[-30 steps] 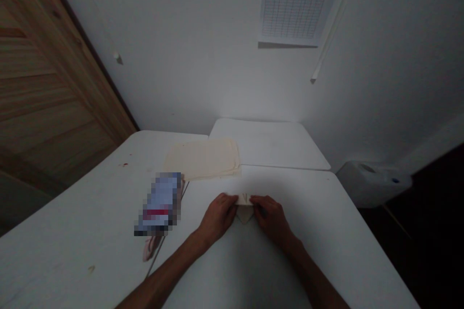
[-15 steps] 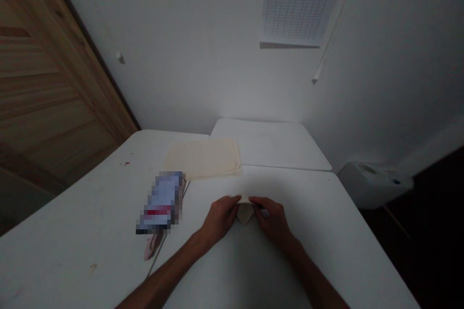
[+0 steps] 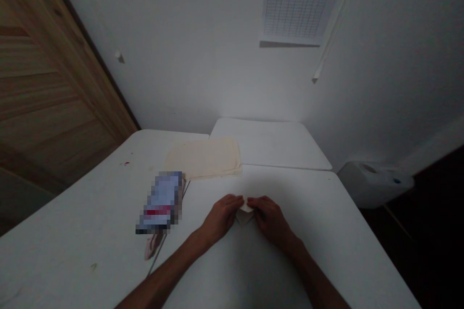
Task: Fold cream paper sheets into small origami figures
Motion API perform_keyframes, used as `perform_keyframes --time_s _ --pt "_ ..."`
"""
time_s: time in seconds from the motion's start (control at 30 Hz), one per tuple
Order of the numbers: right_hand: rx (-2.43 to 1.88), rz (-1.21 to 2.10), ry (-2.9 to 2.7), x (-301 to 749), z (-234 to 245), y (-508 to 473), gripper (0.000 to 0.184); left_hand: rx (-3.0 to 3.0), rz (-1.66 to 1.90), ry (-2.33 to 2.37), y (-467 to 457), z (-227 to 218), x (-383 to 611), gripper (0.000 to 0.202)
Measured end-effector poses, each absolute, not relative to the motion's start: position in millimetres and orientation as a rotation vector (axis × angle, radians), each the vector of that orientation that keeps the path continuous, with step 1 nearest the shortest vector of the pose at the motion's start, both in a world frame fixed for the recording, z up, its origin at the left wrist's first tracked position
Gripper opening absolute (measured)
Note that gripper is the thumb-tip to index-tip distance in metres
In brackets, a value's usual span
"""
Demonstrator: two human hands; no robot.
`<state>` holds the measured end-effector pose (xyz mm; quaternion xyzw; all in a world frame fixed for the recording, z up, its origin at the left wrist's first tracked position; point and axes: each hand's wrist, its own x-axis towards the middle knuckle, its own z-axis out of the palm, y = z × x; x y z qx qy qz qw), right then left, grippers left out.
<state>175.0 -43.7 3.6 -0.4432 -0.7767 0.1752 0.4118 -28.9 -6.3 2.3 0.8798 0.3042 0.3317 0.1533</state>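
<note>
A small folded piece of cream paper [image 3: 245, 214] is between my two hands, just above or on the white table; its lower part tapers toward me. My left hand [image 3: 224, 212] pinches its left side, fingers closed. On the right side, my right hand [image 3: 268, 215] grips it in the same way. The fingers cover both side edges of the paper. Farther back lies a flat stack of cream sheets [image 3: 203, 158] with rounded corners, apart from both hands.
Left of my arms lies a blurred-out bluish item [image 3: 159, 203] with a pinkish strap [image 3: 152, 246]. White tables [image 3: 90, 212] meet at seams. A white plastic container [image 3: 373, 183] stands beyond the right edge. A printed chart [image 3: 295, 9] hangs on the wall; a wooden door [image 3: 47, 82] is at left.
My fingers have shifted over the top of the folded paper, and its upper flap now tilts down toward me. The other things have stayed where they were.
</note>
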Motion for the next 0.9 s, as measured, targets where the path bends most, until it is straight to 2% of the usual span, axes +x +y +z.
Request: perform_keyframes --time_s 0.5,0.67,0.9 --pt "-1.143 0.286 -2.015 177 -2 -42 0.041 2.579 0.863 0.781 -9 15 -33 0.036" --pt "-1.166 0.162 -2.061 182 -3 -42 0.035 2.655 0.894 0.693 -13 18 -34 0.041" --pt "-1.112 0.099 -2.099 188 -2 -43 0.028 2.755 0.808 0.682 -13 14 -36 0.033"
